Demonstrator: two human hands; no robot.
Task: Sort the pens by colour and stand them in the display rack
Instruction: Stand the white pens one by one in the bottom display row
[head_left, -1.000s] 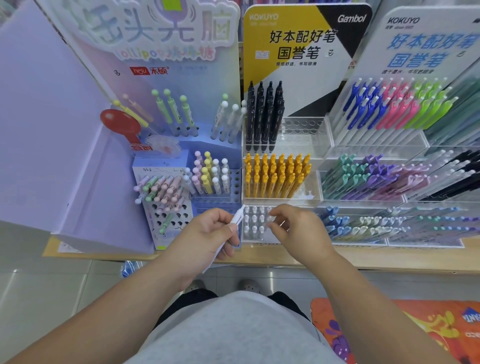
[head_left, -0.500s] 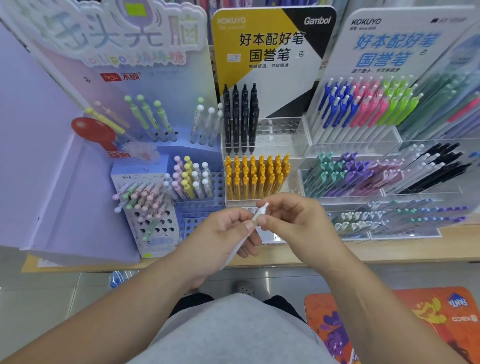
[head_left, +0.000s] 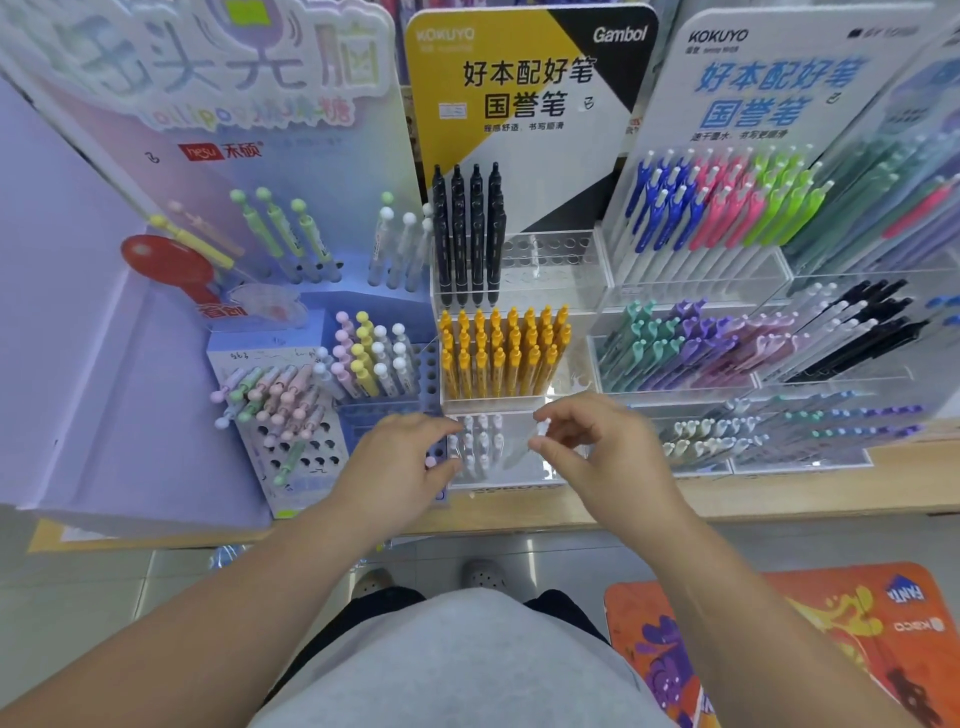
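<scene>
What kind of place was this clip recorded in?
Most likely a stationery shop's pen counter. Branded display boards stand behind clear acrylic racks stocked with many identical pens grouped by colour, such as the yellow pens, all on a wooden shelf above a tiled floor.

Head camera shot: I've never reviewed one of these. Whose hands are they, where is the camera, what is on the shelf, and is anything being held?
No machine here: a person's bare hands, filmed by a wide-angle camera on their head looking down. The left hand is open and empty. The right hand pinches a white pen, blurred, above the clear front tray of white pens. Behind on the wooden shelf stand yellow pens and black pens, with pastel racks on both sides.
</scene>
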